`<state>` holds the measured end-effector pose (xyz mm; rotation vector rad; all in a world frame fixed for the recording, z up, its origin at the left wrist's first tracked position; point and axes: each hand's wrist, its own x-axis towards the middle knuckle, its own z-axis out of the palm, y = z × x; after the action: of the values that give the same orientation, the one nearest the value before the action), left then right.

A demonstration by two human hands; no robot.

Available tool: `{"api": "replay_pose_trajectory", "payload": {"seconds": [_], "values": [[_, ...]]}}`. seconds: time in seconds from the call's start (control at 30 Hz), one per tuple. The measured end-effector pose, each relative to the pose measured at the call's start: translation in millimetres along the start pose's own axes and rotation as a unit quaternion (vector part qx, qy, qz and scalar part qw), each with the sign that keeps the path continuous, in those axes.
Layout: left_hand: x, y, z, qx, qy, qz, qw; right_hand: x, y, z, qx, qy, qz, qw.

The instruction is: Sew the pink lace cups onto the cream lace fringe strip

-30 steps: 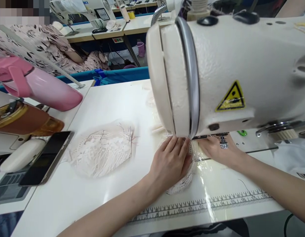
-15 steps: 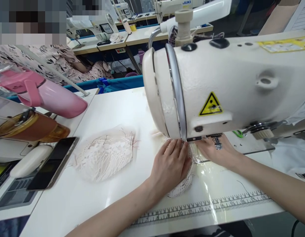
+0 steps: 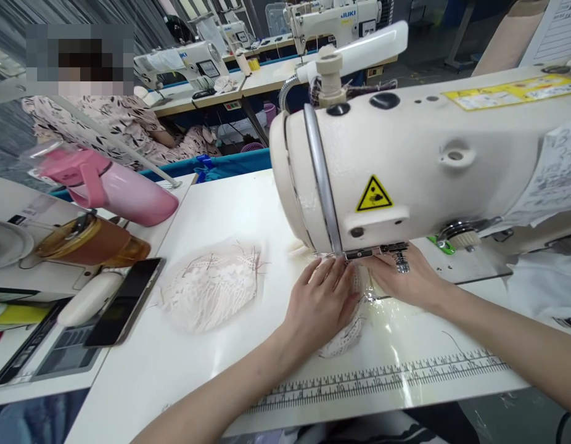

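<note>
My left hand (image 3: 320, 299) lies over a pale lace piece (image 3: 345, 340) on the machine bed, its fingers extended and pressing down close to the needle area. A curved end of the lace with loose threads shows below the palm. On the far side of the needle area is my right hand (image 3: 408, 277), beside the same piece; its fingertips are hidden behind the sewing machine (image 3: 378, 154) and its presser parts. A second pale lace piece (image 3: 214, 287), with dark thread ends along its edge, lies flat to the left.
A printed ruler strip (image 3: 373, 382) runs along the table's front edge. At left are a phone (image 3: 126, 302), a white oval case (image 3: 89, 299), an amber cup (image 3: 91, 240) and a pink bottle (image 3: 128, 191). White cloth (image 3: 539, 296) lies at right. A person (image 3: 114, 123) sits beyond.
The view has shifted, so the table things at left appear further right and the machine slightly further left. Both hands stay at the needle area, with little movement against the lace.
</note>
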<state>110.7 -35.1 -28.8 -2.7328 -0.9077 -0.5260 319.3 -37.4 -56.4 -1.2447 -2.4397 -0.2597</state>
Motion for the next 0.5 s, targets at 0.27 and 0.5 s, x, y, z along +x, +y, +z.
{"api": "replay_pose_trajectory", "payload": {"seconds": [0.27,0.5], "values": [[-33,-3,-37.7,-0.016,0.009,0.246,0.969,3,0,-11,0.014,0.083,-0.202,0.976],[-63,8,-36.4,0.003,-0.019,0.185,0.983,2,2,-10,0.076,0.054,-0.183,0.979]]}}
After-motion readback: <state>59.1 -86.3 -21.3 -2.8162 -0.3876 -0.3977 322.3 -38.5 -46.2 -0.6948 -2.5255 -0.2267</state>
